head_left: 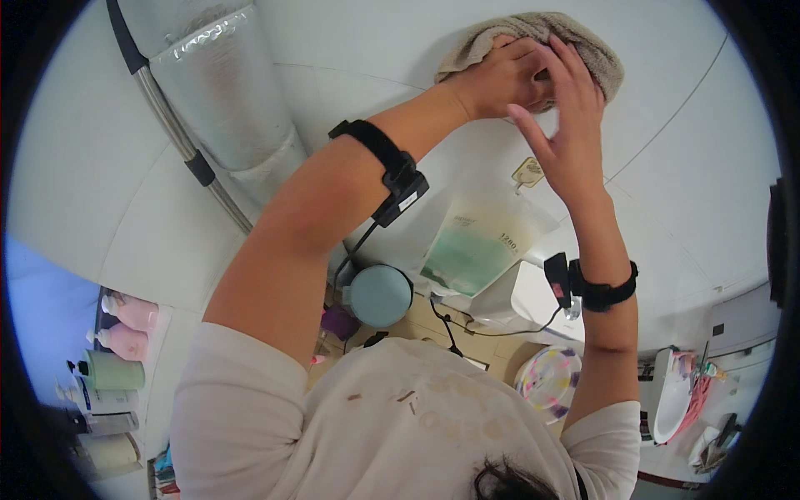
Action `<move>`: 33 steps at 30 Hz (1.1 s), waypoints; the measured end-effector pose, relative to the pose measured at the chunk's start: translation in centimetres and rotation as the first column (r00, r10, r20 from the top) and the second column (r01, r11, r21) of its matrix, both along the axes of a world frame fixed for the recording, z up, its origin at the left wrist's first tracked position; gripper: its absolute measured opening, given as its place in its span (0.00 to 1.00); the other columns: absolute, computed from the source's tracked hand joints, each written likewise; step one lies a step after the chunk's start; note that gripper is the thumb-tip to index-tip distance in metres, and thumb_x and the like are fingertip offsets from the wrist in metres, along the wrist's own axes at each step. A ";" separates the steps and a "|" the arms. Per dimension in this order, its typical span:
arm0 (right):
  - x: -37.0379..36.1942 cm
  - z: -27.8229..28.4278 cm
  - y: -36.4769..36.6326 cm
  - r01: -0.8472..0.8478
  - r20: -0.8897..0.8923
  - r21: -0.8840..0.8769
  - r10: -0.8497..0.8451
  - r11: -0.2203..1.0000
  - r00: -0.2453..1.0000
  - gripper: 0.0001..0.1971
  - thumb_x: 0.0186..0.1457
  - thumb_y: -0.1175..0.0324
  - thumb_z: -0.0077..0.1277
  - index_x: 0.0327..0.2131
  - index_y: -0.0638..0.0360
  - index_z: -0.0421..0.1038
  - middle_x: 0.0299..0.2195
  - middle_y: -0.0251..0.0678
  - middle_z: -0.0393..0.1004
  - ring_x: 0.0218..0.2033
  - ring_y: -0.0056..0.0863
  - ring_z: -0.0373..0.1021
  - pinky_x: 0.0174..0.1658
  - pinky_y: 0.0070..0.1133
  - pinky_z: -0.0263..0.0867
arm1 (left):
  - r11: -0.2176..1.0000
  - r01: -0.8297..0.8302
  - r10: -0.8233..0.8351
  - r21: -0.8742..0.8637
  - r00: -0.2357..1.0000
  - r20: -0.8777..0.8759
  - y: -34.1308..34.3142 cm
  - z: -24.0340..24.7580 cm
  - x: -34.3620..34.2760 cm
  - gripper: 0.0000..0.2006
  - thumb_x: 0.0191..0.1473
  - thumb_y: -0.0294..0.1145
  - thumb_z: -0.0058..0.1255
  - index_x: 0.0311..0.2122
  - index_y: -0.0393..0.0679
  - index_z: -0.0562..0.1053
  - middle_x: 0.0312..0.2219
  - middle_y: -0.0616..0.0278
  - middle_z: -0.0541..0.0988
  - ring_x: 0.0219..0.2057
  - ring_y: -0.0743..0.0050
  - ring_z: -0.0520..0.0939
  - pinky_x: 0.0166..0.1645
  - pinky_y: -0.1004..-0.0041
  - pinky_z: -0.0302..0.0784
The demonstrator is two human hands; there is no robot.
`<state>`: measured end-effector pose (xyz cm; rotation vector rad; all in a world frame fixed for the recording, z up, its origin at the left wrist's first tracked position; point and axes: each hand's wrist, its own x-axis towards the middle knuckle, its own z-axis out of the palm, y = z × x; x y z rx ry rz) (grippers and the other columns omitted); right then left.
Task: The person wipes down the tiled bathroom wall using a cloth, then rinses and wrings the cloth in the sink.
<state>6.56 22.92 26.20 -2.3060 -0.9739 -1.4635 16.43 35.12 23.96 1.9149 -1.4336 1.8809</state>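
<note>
A bunched beige-brown towel (596,62) is against the white tiled wall at the top of the view. My left hand (504,82) presses into it with bent fingers, gripping its folds. Beside it, my right hand (571,125) has its fingers stretched out over the towel's near side, the thumb held apart. The fingertips of my left hand are partly hidden by the cloth and by my right hand. Each arm wears a black strap with a small cabled device. Below the hands, a clear pouch with green contents (475,246) hangs from a hook on a yellowish patch (527,172).
A pipe wrapped in shiny film (225,92) and a metal pole (171,117) stand at the left. Pump bottles (117,371) line a shelf at lower left. Lower down are a round blue-grey lid (381,296), a white fixture (533,292), a patterned basin (550,379) and a washbasin (669,396).
</note>
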 end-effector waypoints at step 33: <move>-7.5 -7.3 5.0 0.049 -0.794 0.605 0.607 0.795 -0.036 0.10 0.46 0.66 0.51 0.30 0.62 0.65 0.21 0.26 0.67 0.24 0.12 0.63 0.30 0.12 0.60 | 1.000 -0.011 0.013 0.029 0.998 -0.069 -0.9 0.2 0.0 0.27 0.35 0.34 0.50 0.45 0.69 0.64 0.33 0.67 0.65 0.36 0.69 0.65 0.40 0.64 0.56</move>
